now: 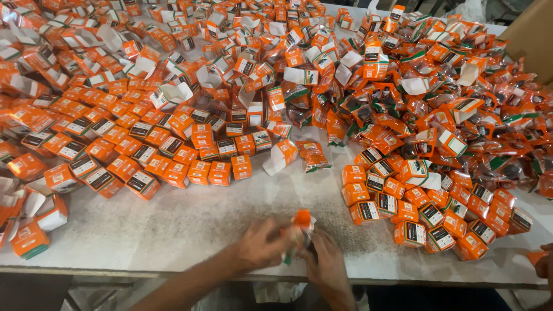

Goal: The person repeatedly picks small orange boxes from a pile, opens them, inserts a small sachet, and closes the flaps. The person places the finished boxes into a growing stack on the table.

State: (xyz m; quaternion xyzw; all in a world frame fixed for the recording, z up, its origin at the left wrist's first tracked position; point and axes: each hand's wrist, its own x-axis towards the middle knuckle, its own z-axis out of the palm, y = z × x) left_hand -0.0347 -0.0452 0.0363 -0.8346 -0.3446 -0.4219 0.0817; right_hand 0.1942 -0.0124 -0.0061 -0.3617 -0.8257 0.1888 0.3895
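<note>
Both hands meet at the near edge of the counter, a pale speckled slab. The left hand comes in from the lower left with its forearm stretched along the edge, and its fingers are wrapped onto a small orange packet. The right hand rises from below, its fingers closed on the lower side of the same packet. The packet stands between the two hands, its orange top poking up above them; motion blur hides its exact shape and how firmly each finger presses.

Just right of the packet, a block of closed orange boxes with dark labels sits in tidy rows. Beyond that block, further from the packet, a loose heap of clear-and-orange pouches covers the far right of the counter. Straight ahead of the packet, well apart from it, one open box with white flaps lies beside a single pouch. To the far left of the packet, more closed boxes stand in slanting rows, and behind them unfolded boxes with white insides are scattered up to the far edge. At the right edge of the view, level with the packet, part of another person's hand shows.
</note>
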